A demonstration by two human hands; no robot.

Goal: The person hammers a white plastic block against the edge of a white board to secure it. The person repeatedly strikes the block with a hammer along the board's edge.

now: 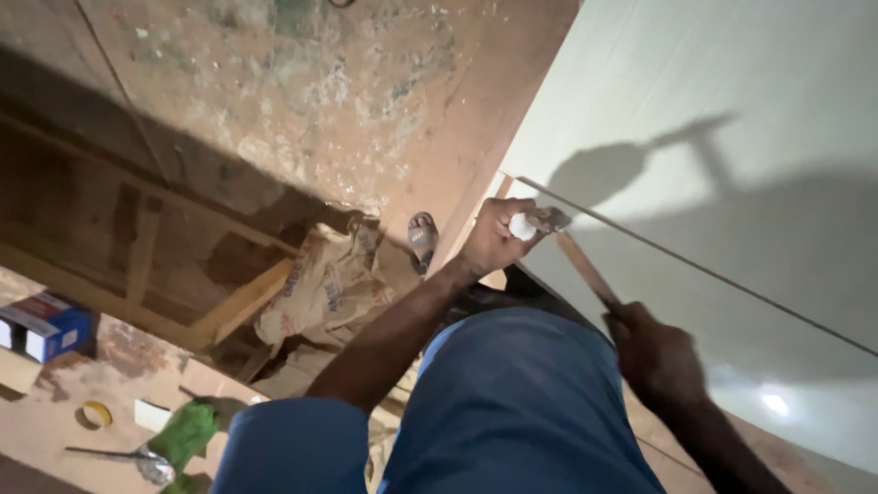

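Panel (732,137), pale grey-white and the largest item in view, fills the right side of the frame; a thin dark seam crosses it on a diagonal from the upper middle to the right edge. Shadows of an arm and a tool fall on its surface. Floor (274,82) to the left is reddish-brown, dusty and spotted with pale debris, with timber framing (137,247) lying along it. Trousers (512,402), blue, occupy the lower centre. A crumpled printed paper sack (329,284) lies on the floor below a foot in a sandal (422,238). A blue and white box (41,325) sits at the far left, with a green object (183,432) and a roll of tape (93,414) near the lower edge.

Left hand (494,236) is clenched around a small white piece (521,226), held at the near end of the seam against the panel edge. Right hand (654,352) grasps the lower end of a wooden handle (585,265). The handle runs up and left to a metal head (549,218), which rests just beside the white piece at the left hand's fingers.
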